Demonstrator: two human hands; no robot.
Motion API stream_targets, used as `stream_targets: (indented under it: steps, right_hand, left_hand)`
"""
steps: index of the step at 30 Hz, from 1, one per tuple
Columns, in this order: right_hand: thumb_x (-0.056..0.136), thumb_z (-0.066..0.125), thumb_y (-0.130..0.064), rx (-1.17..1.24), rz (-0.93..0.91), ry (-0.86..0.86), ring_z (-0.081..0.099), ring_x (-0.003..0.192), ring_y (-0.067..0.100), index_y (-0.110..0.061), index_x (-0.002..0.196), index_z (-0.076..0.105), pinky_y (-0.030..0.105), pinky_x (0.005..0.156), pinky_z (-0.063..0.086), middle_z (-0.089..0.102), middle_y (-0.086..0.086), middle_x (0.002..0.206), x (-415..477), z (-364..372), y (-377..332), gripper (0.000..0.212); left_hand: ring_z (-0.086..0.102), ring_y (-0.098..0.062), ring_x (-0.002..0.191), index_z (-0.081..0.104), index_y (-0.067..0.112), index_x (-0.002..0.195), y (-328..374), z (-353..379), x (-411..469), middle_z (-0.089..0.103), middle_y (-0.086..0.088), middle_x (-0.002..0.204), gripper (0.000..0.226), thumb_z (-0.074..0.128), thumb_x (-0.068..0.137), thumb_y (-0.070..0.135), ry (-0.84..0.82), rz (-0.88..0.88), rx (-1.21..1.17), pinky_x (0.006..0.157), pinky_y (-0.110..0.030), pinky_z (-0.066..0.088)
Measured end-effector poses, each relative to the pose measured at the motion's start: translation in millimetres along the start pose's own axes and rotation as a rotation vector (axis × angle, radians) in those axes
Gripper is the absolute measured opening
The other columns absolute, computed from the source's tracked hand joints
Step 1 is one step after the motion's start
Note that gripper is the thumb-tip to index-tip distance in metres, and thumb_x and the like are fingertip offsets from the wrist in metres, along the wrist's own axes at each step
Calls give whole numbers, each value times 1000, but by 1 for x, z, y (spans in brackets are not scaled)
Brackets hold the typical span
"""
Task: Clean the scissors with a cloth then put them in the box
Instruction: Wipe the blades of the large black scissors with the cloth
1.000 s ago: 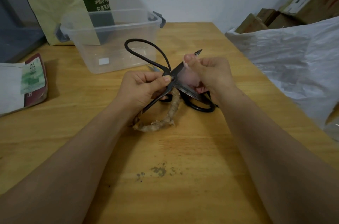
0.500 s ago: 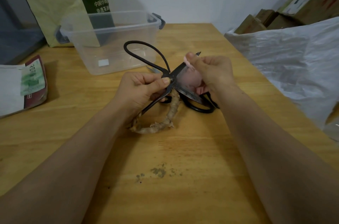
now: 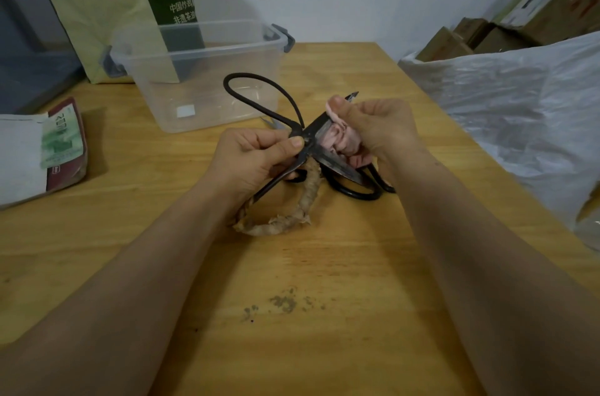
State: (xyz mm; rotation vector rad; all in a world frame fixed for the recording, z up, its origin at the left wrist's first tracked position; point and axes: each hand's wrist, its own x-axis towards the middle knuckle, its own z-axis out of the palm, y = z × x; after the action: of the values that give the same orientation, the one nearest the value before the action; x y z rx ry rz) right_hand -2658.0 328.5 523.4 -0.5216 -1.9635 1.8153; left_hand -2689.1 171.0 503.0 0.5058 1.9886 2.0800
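The black iron scissors [image 3: 313,129] are held open just above the wooden table [image 3: 324,282], near its middle and in front of the clear plastic box [image 3: 227,93]. The left hand [image 3: 256,155] pinches them at the pivot, thumb on top. The right hand [image 3: 380,126] pinches a bunched pink cloth [image 3: 341,139] around the upper blade, whose tip [image 3: 353,94] pokes out past the thumb.

To wipe well, I judge the cloth should slide from pivot to tip along the flat, with the fingers kept behind the folds and off the cutting edge. The pivot grip should stay firm so the blades cannot swing shut. The bare lower blade [image 3: 341,165] points down-right under the right wrist, so that is the edge to mind.

The fibre-wrapped handle loop [image 3: 292,217] rests on the table. More black loops [image 3: 357,194] lie beneath the right hand; whether they belong to another pair I cannot tell.

The box stands open-topped just behind, a short lift away. A white plastic bag [image 3: 519,110] crowds the right table edge, and a printed packet [image 3: 61,142] lies left.
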Motion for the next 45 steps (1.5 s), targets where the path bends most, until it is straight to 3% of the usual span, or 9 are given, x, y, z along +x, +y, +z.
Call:
stream_targets:
  steps: [5, 9, 14, 24, 28, 32, 34, 39, 45]
  right_hand:
    - [80, 73, -28, -40, 24, -151, 50, 31, 3, -8, 67, 62, 12, 32, 34, 58, -5, 40, -4, -3, -1, 26]
    - [79, 73, -8, 49, 136, -389, 56, 35, 11, 7, 95, 65, 15, 33, 40, 62, 3, 46, -10, -3, -4, 23]
    - [75, 73, -20, -2, 106, -489, 60, 41, 16, -1, 90, 69, 15, 31, 35, 67, 10, 58, -4, -8, -2, 25]
    - [82, 71, -10, 113, 118, -254, 60, 41, 11, -1, 90, 67, 18, 36, 43, 66, 5, 56, -2, -1, 2, 13]
    - [82, 71, -12, 225, 121, -60, 64, 46, 14, 3, 102, 65, 20, 39, 45, 68, 6, 59, 7, -10, 2, 25]
    - [84, 67, -5, 178, 117, -140, 65, 49, 11, -5, 85, 66, 19, 41, 47, 68, 2, 56, 2, 1, 5, 1]
    - [84, 68, -5, 155, 119, -163, 66, 50, 11, -7, 83, 66, 20, 43, 48, 69, 2, 56, 0, 5, 5, 3]
    - [83, 69, -7, 355, 124, 27, 67, 51, 16, 0, 90, 63, 23, 45, 50, 69, 5, 56, 11, -6, 5, 11]
    - [79, 73, -13, 286, 177, -111, 67, 57, 18, 2, 107, 65, 24, 48, 49, 71, 12, 77, 7, 1, 10, 32]
  left_hand:
    - [63, -8, 55, 70, -1, 90, -1, -1, 0, 71, -8, 73, 10, 63, 85, 4, 9, 2, 7, 52, -16, 52]
    - [65, -10, 55, 69, 5, 83, 1, -3, 0, 72, -5, 65, 11, 59, 87, 3, -14, 21, -27, 52, -16, 52]
    - [65, -9, 54, 69, 6, 82, 1, -2, -1, 71, -3, 63, 11, 59, 87, 3, -17, 29, -32, 50, -15, 49]
    - [64, -9, 56, 70, 8, 80, 1, -4, 0, 72, -4, 66, 14, 60, 86, 2, -4, 29, -21, 52, -17, 51]
    - [60, -13, 58, 71, 3, 84, -3, -1, 1, 70, -7, 68, 9, 62, 85, 4, -18, 41, 37, 52, -18, 51]
    - [62, -11, 58, 70, 1, 86, -4, -4, 2, 71, -5, 67, 9, 62, 85, 3, 12, 38, 16, 53, -18, 51]
    - [62, -8, 56, 71, 4, 83, -3, -5, 1, 71, -2, 65, 9, 62, 85, 3, 20, 43, 10, 53, -16, 52]
    - [60, -11, 57, 71, 1, 82, -2, -1, -2, 69, -8, 68, 10, 62, 85, 4, -40, 72, 55, 51, -17, 51]
    - [59, -9, 55, 71, 6, 78, -2, -6, 2, 70, -3, 64, 11, 63, 84, 4, -15, 56, 33, 49, -17, 50]
